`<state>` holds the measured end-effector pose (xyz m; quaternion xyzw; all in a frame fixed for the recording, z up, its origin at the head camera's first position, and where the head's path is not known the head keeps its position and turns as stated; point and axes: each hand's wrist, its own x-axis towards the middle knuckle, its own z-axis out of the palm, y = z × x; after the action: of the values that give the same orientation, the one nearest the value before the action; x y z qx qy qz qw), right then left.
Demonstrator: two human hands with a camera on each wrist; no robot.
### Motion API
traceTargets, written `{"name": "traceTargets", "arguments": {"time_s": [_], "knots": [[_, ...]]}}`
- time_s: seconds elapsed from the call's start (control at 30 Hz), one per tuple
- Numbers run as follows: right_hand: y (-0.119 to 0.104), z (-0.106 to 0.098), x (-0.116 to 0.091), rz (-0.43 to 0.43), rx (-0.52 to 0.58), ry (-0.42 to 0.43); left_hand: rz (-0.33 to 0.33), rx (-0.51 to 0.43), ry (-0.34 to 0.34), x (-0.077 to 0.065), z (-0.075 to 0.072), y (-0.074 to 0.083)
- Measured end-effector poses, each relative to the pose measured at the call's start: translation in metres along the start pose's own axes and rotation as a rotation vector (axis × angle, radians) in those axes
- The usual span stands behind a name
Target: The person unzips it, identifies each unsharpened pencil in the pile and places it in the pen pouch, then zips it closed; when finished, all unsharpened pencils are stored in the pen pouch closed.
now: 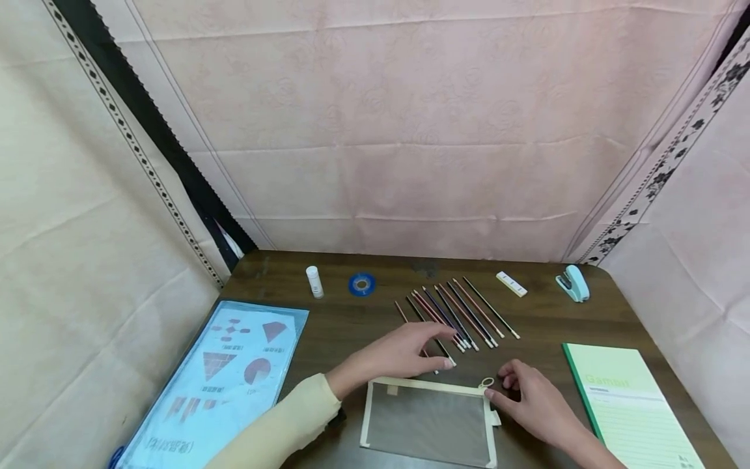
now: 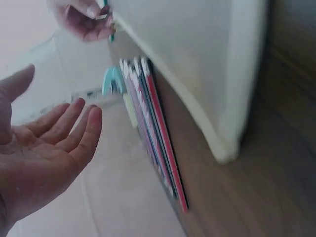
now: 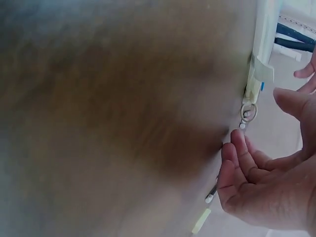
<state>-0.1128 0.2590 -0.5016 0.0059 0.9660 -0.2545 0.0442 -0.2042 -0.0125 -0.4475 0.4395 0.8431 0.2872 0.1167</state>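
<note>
A grey mesh zip pouch point(image 1: 430, 423) with cream edging lies flat at the table's front, a ring pull point(image 1: 487, 383) at its top right corner. My left hand point(image 1: 404, 348) hovers over the pouch's top edge, thumb and fingers spread, beside a row of pencils point(image 1: 463, 312). In the left wrist view that palm point(image 2: 44, 153) holds nothing. My right hand point(image 1: 536, 400) is at the pouch's right corner, fingers loosely bent. From the right wrist view, the ring point(image 3: 249, 112) sits near the gap between its thumb and fingers, which stand apart.
Left lies a blue printed folder point(image 1: 234, 365); right, a green notebook point(image 1: 633, 404). Along the back are a glue stick point(image 1: 314, 282), blue tape roll point(image 1: 361, 284), white eraser-like block point(image 1: 512, 284) and light-blue stapler point(image 1: 573, 284). Cloth curtains point(image 1: 410, 130) surround the table.
</note>
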Motion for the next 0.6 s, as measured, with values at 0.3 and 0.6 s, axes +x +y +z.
{"name": "traceTargets", "arguments": {"time_s": [0.3,0.6], "knots": [[-0.003,0.0,0.003,-0.036,0.081,-0.041,0.0,-0.015,-0.073,0.046,0.032,0.014],[0.0,0.002,0.008,-0.004,0.136,-0.123,-0.161,0.135,-0.116,0.068,0.054,0.03]]}}
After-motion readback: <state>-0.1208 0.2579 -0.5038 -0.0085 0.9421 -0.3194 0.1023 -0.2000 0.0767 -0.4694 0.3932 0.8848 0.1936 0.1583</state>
